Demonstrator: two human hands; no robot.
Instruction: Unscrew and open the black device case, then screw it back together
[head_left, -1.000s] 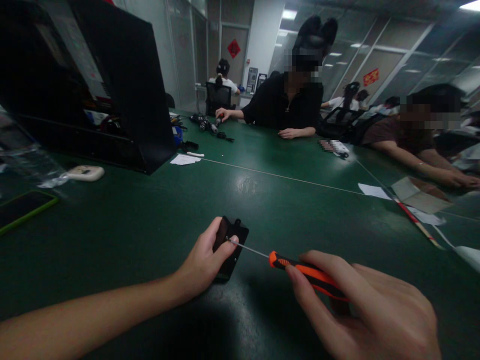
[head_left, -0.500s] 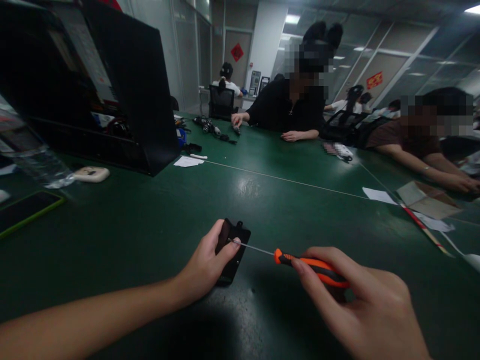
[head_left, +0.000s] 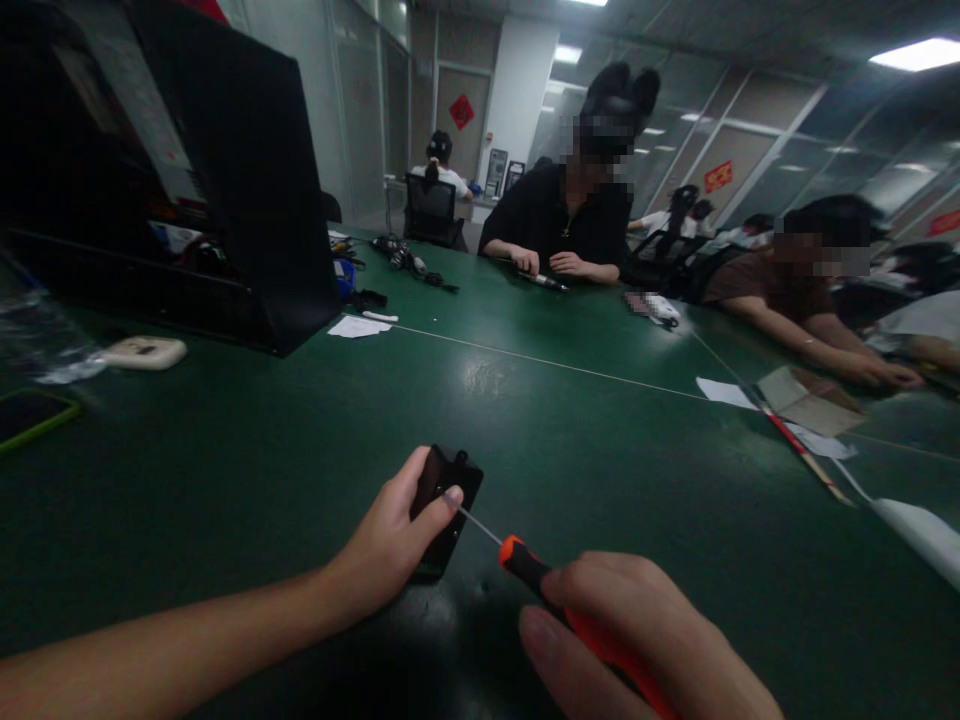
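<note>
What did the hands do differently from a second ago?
The right hand pulled the orange-and-black screwdriver nearer the camera and tilted it steeper, its thin tip remaining at the small flat black plastic part. Across the green table, a person in black drew both hands together. The left hand kept its grip on the part; nothing was let go.

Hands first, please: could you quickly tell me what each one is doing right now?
Left hand: closed on the small black part, steadying it on the green table.
Right hand: closed around the orange-handled screwdriver, tip at the part.
</note>
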